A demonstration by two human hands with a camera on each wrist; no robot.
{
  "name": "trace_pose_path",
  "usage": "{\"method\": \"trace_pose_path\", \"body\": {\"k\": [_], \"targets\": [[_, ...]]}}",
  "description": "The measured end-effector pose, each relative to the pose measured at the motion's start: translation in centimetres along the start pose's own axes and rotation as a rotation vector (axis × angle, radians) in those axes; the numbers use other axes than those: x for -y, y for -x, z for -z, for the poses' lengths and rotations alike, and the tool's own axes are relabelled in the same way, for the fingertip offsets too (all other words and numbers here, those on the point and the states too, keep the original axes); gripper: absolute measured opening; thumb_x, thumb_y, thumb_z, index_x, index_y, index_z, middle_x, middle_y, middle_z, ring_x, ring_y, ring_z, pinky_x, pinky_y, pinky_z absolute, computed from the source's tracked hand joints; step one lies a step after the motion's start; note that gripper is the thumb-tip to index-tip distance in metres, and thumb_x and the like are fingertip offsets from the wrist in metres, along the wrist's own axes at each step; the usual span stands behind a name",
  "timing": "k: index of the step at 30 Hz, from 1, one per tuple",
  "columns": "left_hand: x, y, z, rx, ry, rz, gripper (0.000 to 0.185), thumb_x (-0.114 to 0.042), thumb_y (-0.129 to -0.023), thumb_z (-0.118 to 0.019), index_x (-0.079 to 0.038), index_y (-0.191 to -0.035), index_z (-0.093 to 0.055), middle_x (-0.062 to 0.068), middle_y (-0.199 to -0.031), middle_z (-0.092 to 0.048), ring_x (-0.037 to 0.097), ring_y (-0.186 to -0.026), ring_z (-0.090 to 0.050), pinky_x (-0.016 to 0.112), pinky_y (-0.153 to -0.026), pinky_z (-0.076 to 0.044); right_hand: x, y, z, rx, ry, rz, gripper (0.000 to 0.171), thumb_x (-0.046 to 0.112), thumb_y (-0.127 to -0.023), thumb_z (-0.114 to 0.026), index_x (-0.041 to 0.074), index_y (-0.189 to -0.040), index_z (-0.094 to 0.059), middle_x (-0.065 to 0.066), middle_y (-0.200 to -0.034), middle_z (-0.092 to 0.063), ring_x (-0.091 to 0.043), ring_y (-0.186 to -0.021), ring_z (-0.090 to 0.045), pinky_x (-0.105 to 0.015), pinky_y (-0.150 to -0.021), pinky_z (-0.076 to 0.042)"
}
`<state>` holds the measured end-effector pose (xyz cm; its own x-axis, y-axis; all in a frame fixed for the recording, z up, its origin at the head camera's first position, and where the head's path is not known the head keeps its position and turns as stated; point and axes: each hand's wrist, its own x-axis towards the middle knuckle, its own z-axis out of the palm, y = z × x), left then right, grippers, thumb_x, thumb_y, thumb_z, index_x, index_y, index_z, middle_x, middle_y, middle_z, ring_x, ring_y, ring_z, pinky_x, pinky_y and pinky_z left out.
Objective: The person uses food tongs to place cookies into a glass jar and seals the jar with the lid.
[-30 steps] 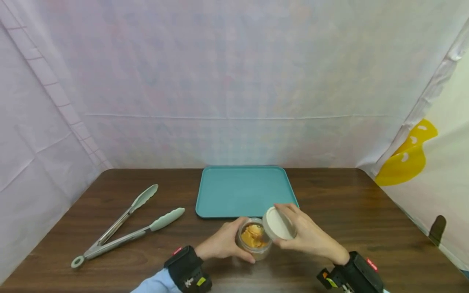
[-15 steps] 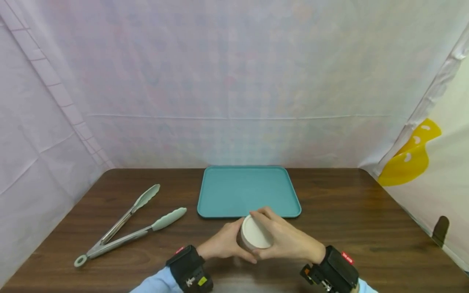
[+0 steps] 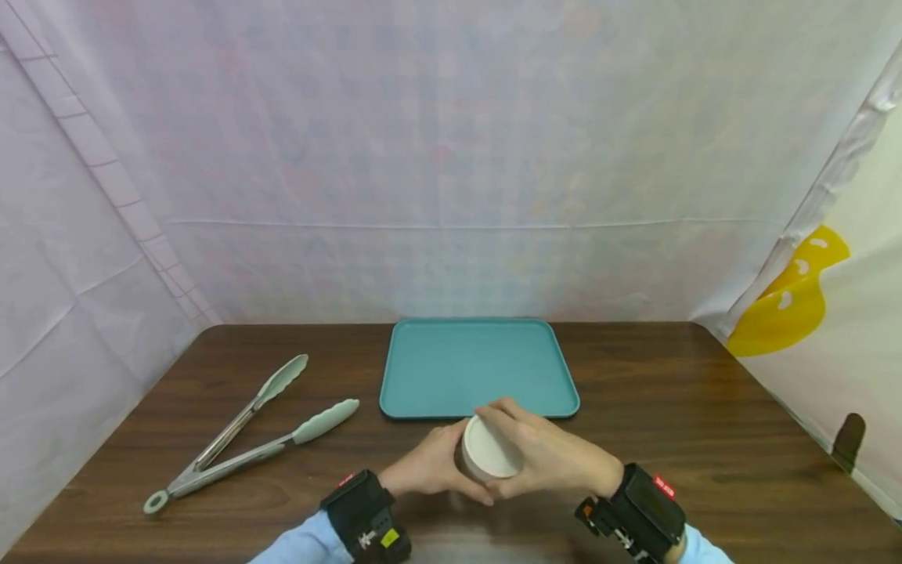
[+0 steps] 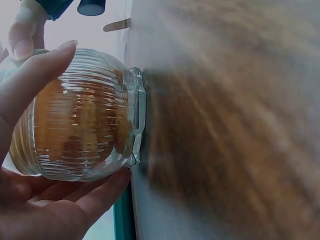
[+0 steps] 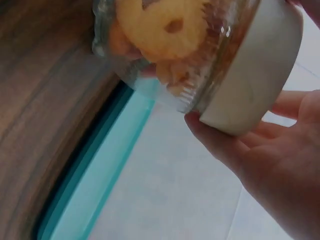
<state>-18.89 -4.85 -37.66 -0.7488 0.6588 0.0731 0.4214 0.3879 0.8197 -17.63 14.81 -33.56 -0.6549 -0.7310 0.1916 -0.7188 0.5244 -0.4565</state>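
Observation:
A ribbed clear glass jar (image 4: 82, 120) with orange-yellow snack pieces inside stands near the front of the table. My left hand (image 3: 431, 464) grips its side, thumb and fingers wrapped around the glass. On the jar's mouth sits a white lid (image 3: 491, 448), gripped at its rim by my right hand (image 3: 557, 456). In the right wrist view, the lid (image 5: 255, 70) covers the opening, and ring-like or face-like pieces (image 5: 162, 27) show through the glass. Whether the lid is fastened, I cannot tell.
Behind the jar lies a teal tray (image 3: 479, 368). Grey tongs (image 3: 247, 439) with pale green tips lie spread on the left of the brown wooden table (image 3: 655, 407). White cloth (image 3: 437, 157) hangs at the back and sides, with a yellow shape (image 3: 778, 313) at right.
The right hand has brought the lid leftward from beside the jar onto its mouth, covering the snacks. Since half a second ago the right hand has shifted only slightly. The left hand keeps its grip.

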Motion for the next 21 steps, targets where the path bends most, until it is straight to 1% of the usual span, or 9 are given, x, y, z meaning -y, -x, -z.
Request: {"method": "trace_pose_path", "body": {"k": [4,9,11,14,18,21], "targets": [[0.1,0.0,0.0,0.0,-0.016,-0.005,0.092,-0.027,-0.06,-0.083,-0.01,-0.136,-0.034,0.004,-0.125,-0.05,0.015,-0.109,-0.048,0.027,-0.09,-0.038,0.0,-0.2,0.3,0.024,0.015,0.012,0.077,0.036,-0.065,-0.075,0.006,-0.128,-0.042,0.001,-0.116,-0.043,-0.015,-0.095,-0.052,-0.02,-0.072,-0.047],[0.0,-0.1,0.0,-0.008,-0.021,-0.011,0.092,-0.027,-0.059,-0.083,-0.01,-0.136,-0.034,0.003,-0.125,-0.05,0.014,-0.108,-0.048,0.027,-0.089,-0.039,-0.1,-0.6,0.8,0.092,-0.001,-0.024,0.075,0.04,-0.066,-0.074,0.011,-0.127,-0.042,0.004,-0.115,-0.045,-0.013,-0.093,-0.053,-0.019,-0.069,-0.046],[0.1,-0.1,0.0,-0.009,-0.018,-0.014,0.092,-0.027,-0.059,-0.083,-0.011,-0.135,-0.035,0.003,-0.125,-0.05,0.014,-0.108,-0.049,0.027,-0.089,-0.039,-0.2,-0.7,0.8,0.102,-0.016,-0.03,0.074,0.039,-0.066,-0.074,0.012,-0.127,-0.043,0.005,-0.114,-0.045,-0.012,-0.093,-0.053,-0.019,-0.069,-0.047],[0.1,-0.1,0.0,-0.006,-0.018,-0.016,0.093,-0.026,-0.059,-0.083,-0.012,-0.136,-0.035,0.003,-0.125,-0.05,0.015,-0.109,-0.048,0.027,-0.089,-0.039,-0.2,-0.7,0.5,0.086,-0.027,-0.029,0.073,0.038,-0.065,-0.075,0.013,-0.126,-0.043,0.006,-0.112,-0.046,-0.012,-0.093,-0.053,-0.019,-0.07,-0.047],[0.2,0.0,0.0,-0.01,-0.032,-0.018,0.093,-0.028,-0.058,-0.084,-0.012,-0.136,-0.035,0.002,-0.126,-0.05,0.014,-0.109,-0.049,0.027,-0.09,-0.039,-0.4,-0.5,0.0,0.034,-0.01,-0.029,0.074,0.04,-0.063,-0.075,0.012,-0.124,-0.045,0.006,-0.109,-0.048,-0.013,-0.091,-0.055,-0.02,-0.068,-0.047],[0.1,-0.1,-0.1,-0.018,-0.036,-0.019,0.092,-0.028,-0.058,-0.084,-0.012,-0.135,-0.036,0.002,-0.125,-0.051,0.014,-0.108,-0.049,0.027,-0.089,-0.039,-0.5,-0.4,-0.2,-0.003,0.004,-0.03,0.073,0.042,-0.064,-0.074,0.01,-0.124,-0.046,0.003,-0.109,-0.05,-0.015,-0.089,-0.056,-0.02,-0.066,-0.047]]}}
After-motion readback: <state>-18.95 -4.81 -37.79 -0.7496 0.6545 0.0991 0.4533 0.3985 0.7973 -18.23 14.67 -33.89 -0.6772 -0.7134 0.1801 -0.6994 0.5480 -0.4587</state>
